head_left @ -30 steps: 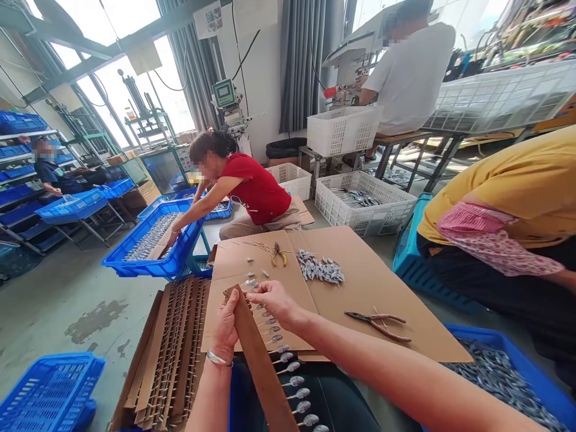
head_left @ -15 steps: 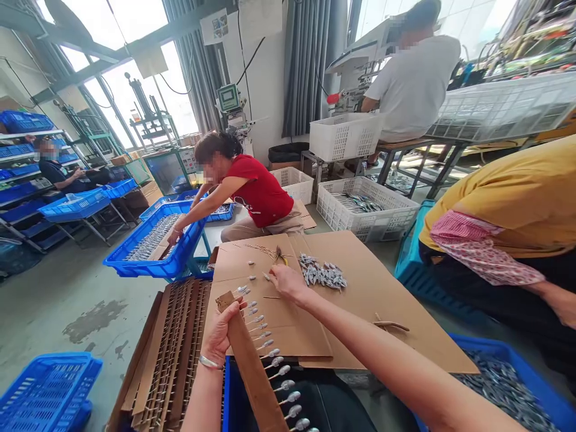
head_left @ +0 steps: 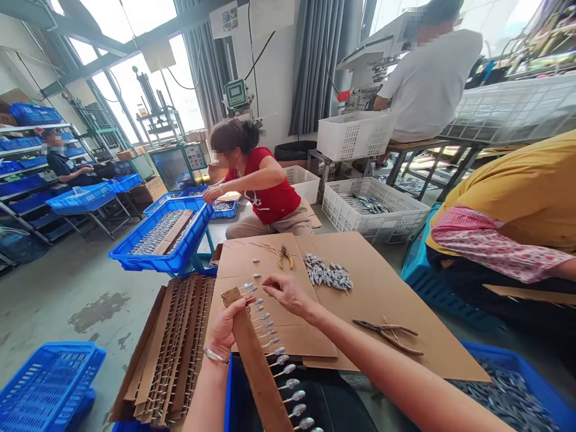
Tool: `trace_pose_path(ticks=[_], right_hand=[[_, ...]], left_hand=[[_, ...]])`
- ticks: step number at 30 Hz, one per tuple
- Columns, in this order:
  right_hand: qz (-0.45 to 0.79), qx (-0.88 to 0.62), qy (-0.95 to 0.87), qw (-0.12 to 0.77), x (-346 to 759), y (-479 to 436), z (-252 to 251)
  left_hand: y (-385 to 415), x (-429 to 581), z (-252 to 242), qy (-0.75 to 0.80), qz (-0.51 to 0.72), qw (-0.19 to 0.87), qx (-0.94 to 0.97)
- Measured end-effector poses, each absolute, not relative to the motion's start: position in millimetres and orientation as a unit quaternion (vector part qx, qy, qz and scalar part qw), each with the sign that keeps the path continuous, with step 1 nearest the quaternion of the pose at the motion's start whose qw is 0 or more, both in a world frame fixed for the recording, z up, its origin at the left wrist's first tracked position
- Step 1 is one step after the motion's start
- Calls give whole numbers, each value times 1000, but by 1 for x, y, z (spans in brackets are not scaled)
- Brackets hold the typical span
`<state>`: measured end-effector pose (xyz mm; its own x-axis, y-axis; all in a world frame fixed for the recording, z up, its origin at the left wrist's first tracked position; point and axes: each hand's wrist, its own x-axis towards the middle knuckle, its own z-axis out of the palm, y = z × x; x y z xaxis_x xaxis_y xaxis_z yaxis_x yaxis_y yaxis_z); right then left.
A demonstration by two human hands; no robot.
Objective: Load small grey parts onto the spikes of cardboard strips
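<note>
My left hand is closed round the upper end of a brown cardboard strip. Silver teardrop-shaped pieces on thin stems stick out in a row along its right edge. To the right of the strip's top, my right hand hovers over the cardboard sheet with its fingertips pinched together; what lies between them is too small to make out. Two loose silver pieces lie just beyond the fingertips. Pliers with yellow handles and a pile of silver pieces lie farther back.
Brown-handled pliers rest at the sheet's right. Stacked cardboard strips stand at left, near blue crates. A co-worker in red sits across beside a blue crate; another in yellow sits at right.
My right hand has drawn back slightly from the yellow-handled pliers, which now show more fully. The co-worker in red has lifted their hands from the blue crate. More of the brown-handled pliers shows.
</note>
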<state>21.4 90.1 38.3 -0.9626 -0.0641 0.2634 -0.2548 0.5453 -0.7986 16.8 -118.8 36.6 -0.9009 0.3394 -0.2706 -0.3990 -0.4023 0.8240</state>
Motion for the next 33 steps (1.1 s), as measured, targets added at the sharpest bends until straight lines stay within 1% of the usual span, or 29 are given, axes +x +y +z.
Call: trace_pose_path(ticks=[3, 7, 12, 19, 33], right_hand=[[544, 155, -813, 134, 46, 89, 49], [519, 177, -821, 160, 57, 89, 60], [490, 195, -835, 158, 57, 88, 66], [470, 180, -846, 177, 58, 87, 67], [463, 201, -847, 168, 61, 86, 81]], left_hand=[[-115, 18, 40, 508, 831, 227, -7], [-109, 22, 48, 513, 828, 226, 11], [-105, 24, 56, 512, 830, 220, 5], [-105, 24, 58, 522, 823, 222, 24], [-108, 22, 51, 527, 822, 213, 12]])
